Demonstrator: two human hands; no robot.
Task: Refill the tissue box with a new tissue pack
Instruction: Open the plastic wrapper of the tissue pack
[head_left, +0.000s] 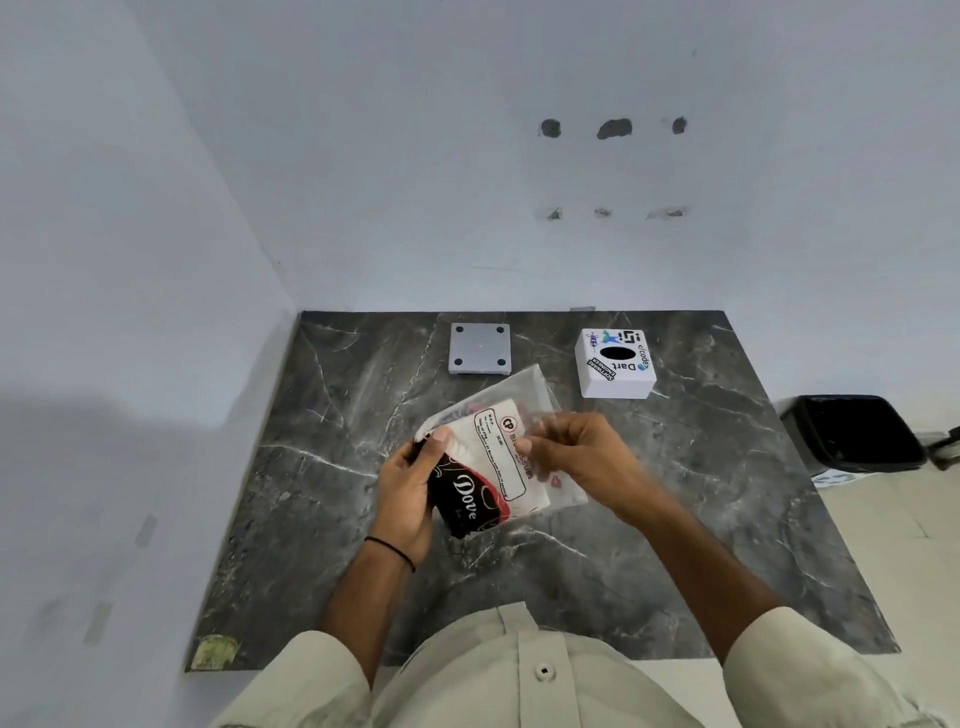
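**Beige shirt (545, 670) nearest, Dove tissue pack (470, 499) in both hands**

Left hand (408, 493) curls round the pack's end, thumb on top. Right hand (582, 457) pinches its clear wrapper (524, 387). Beyond the fingertips stand the white tissue box (615, 371), rightward, and a grey plate (479, 348).

I see the pack (483, 467) held over the middle of the table (322, 519), with the left hand (408, 488) at its left end and the right hand (576, 457) at its right. Behind it lies a plate (479, 348). The box (615, 384) stands to the right of the plate, apart from it. A bin (852, 434) sits on the floor right of the table.
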